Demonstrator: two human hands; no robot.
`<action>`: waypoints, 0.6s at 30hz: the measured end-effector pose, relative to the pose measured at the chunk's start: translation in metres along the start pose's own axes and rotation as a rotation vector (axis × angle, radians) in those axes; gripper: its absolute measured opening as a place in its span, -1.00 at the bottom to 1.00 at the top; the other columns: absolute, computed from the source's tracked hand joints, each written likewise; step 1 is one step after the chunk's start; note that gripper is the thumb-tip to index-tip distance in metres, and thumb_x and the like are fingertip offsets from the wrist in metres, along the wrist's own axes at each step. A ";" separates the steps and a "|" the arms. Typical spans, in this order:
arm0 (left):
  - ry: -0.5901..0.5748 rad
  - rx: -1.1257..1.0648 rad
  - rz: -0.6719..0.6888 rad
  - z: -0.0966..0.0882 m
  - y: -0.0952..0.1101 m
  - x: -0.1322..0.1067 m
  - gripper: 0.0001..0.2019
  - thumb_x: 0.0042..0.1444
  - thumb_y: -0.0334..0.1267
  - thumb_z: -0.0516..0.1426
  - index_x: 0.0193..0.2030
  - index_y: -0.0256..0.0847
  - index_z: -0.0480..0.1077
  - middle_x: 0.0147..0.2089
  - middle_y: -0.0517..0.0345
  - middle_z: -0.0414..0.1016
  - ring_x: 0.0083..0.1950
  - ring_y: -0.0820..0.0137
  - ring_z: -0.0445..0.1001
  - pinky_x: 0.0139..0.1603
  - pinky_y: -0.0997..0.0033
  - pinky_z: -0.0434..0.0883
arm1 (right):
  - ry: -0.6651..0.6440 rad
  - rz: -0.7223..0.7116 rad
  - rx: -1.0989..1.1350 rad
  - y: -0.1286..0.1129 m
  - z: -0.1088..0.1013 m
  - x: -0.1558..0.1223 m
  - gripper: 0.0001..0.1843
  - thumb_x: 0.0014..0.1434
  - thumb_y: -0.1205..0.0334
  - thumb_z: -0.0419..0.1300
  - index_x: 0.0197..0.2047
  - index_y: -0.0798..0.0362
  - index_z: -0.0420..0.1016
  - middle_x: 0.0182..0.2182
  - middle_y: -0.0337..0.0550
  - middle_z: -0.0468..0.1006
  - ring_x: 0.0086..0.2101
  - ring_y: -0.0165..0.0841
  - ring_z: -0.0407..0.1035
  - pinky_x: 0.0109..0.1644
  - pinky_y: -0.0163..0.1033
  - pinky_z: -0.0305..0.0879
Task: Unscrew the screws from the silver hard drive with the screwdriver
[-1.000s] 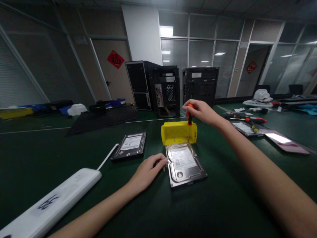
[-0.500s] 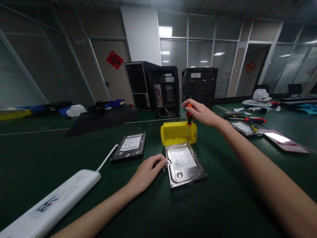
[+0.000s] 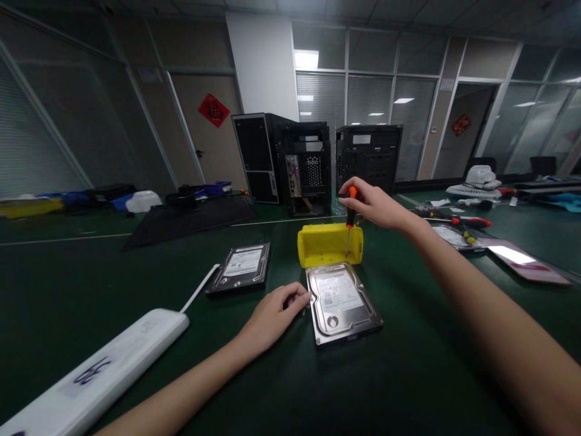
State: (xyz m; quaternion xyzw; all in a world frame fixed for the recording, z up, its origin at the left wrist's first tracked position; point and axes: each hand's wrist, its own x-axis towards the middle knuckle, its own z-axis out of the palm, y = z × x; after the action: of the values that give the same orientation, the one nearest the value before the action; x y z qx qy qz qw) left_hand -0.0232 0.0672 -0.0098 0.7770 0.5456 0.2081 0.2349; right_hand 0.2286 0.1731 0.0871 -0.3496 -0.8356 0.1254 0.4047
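A silver hard drive [image 3: 345, 312] with a white label lies flat on the green table in front of me. At its left edge, my left hand [image 3: 279, 312] is curled, thumb and index finger together against the drive's side. My right hand [image 3: 370, 203] is closed round the orange and black handle of a screwdriver [image 3: 351, 215], held upright. The shaft points down in front of a yellow plastic bin [image 3: 324, 247], its tip just above the drive's far edge. That bin lies on its side, opening towards me, right behind the drive.
Left of my hand lie a second hard drive [image 3: 242, 266] and a white power strip [image 3: 104, 369]. Black computer cases [image 3: 256, 157] stand at the back. On the right are another hard drive [image 3: 447, 235], red-handled pliers [image 3: 474, 222] and a pink-edged tablet-like slab [image 3: 521, 260].
The screwdriver has risen slightly, its tip lifting from the drive's far edge. My left hand stays at the drive's side. The whole view has shifted a little.
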 end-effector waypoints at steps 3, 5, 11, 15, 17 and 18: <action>0.003 -0.002 -0.001 0.001 -0.001 0.000 -0.63 0.19 0.05 -0.10 -0.27 -0.18 0.36 -0.35 0.18 0.39 -0.28 0.32 0.33 -0.27 0.42 0.25 | -0.006 0.026 0.173 -0.006 0.000 0.001 -0.74 0.13 0.09 0.08 -0.14 0.03 0.28 -0.42 -0.22 0.32 -0.44 -0.41 0.30 -0.48 -0.31 0.36; 0.007 -0.008 0.003 0.001 -0.001 0.000 -0.62 0.19 0.05 -0.10 -0.27 -0.18 0.36 -0.35 0.19 0.38 -0.27 0.32 0.33 -0.27 0.42 0.24 | -0.093 0.018 0.305 -0.013 0.003 0.002 -0.73 0.12 0.09 0.09 -0.15 0.04 0.28 -0.39 -0.21 0.34 -0.40 -0.41 0.33 -0.47 -0.31 0.39; 0.009 -0.014 0.005 0.002 -0.002 0.001 -0.64 0.19 0.04 -0.08 -0.27 -0.17 0.37 -0.35 0.19 0.39 -0.27 0.30 0.34 -0.28 0.42 0.25 | -0.301 -0.090 0.452 -0.043 0.017 0.000 -0.74 0.16 0.14 0.08 -0.11 0.06 0.23 -0.33 -0.18 0.39 -0.34 -0.39 0.37 -0.39 -0.28 0.42; 0.015 -0.014 0.012 0.002 -0.003 0.001 -0.64 0.19 0.04 -0.09 -0.29 -0.17 0.36 -0.36 0.19 0.39 -0.27 0.31 0.34 -0.28 0.42 0.24 | -0.302 -0.166 0.409 -0.056 0.026 -0.002 -0.75 0.17 0.13 0.07 -0.12 0.06 0.24 -0.30 -0.17 0.37 -0.33 -0.40 0.36 -0.37 -0.29 0.40; 0.016 -0.007 0.013 0.003 -0.003 0.000 -0.64 0.19 0.03 -0.09 -0.29 -0.17 0.36 -0.36 0.18 0.39 -0.28 0.31 0.34 -0.28 0.43 0.24 | -0.305 -0.194 0.371 -0.059 0.030 -0.003 -0.76 0.16 0.12 0.08 -0.14 0.06 0.25 -0.29 -0.17 0.36 -0.33 -0.41 0.35 -0.37 -0.31 0.38; 0.017 -0.005 0.012 0.003 -0.003 0.000 -0.65 0.19 0.03 -0.09 -0.29 -0.17 0.36 -0.36 0.19 0.39 -0.28 0.31 0.34 -0.28 0.43 0.24 | -0.312 -0.206 0.355 -0.060 0.032 -0.003 -0.77 0.16 0.13 0.08 -0.15 0.06 0.25 -0.29 -0.18 0.36 -0.33 -0.42 0.35 -0.37 -0.31 0.38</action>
State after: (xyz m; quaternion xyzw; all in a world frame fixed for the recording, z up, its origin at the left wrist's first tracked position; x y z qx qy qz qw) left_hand -0.0238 0.0680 -0.0136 0.7780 0.5423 0.2176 0.2308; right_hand 0.1767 0.1302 0.0946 -0.1624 -0.8841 0.2806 0.3364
